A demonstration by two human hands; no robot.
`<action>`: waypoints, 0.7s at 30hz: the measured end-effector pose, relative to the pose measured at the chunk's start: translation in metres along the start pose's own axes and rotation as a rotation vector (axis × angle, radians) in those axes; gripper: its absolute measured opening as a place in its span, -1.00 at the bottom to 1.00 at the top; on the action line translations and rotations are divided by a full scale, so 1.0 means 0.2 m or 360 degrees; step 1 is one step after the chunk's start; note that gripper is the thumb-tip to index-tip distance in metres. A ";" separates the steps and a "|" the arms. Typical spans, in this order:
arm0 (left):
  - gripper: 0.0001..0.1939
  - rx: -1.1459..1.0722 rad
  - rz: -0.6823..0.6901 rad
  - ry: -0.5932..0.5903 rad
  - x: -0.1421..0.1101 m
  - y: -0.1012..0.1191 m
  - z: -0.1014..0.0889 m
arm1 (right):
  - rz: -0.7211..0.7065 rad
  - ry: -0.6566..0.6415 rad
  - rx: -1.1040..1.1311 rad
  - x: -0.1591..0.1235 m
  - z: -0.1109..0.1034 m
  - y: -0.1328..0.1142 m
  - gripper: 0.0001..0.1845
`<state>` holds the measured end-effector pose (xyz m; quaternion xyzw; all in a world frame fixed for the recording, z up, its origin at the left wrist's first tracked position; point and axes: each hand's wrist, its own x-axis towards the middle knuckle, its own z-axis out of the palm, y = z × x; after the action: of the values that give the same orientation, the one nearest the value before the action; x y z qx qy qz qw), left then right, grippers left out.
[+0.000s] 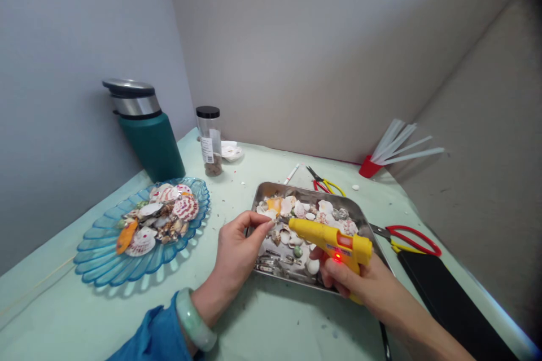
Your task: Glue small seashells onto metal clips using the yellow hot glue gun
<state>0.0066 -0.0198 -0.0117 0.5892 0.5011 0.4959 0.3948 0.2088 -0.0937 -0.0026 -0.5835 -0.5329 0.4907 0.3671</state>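
My right hand (345,276) is wrapped round the handle of a yellow hot glue gun (324,235), whose red light glows. The gun's nozzle points left, close to the fingertips of my left hand (241,245). Those fingers are pinched together on something small and pale that I cannot make out. Beneath both hands lies a metal tray (353,206) of seashells, with several metal clips (271,267) along its near edge. At the left, a blue scalloped plate (95,265) bears more shells, among them an orange one (127,237).
A teal bottle (150,144) and a black-lidded jar (209,144) stand at the back left. Behind the tray are yellow-and-red cutters (324,180). Red-handled scissors (412,240), a black flat object (444,299) and a red cup (371,167) of glue sticks (396,141) are at right.
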 end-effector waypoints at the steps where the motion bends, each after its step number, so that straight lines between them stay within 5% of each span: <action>1: -0.91 0.0004 0.0002 0.0001 0.00 0.00 0.00 | -0.0001 0.0002 0.0006 0.00 0.00 0.00 -0.59; 21: -0.90 0.0045 0.0005 0.0004 -0.01 0.00 0.00 | -0.0039 0.0006 -0.0013 0.00 0.00 0.00 -0.61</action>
<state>0.0056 -0.0217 -0.0124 0.5948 0.5075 0.4902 0.3852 0.2091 -0.0933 -0.0027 -0.5792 -0.5413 0.4830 0.3718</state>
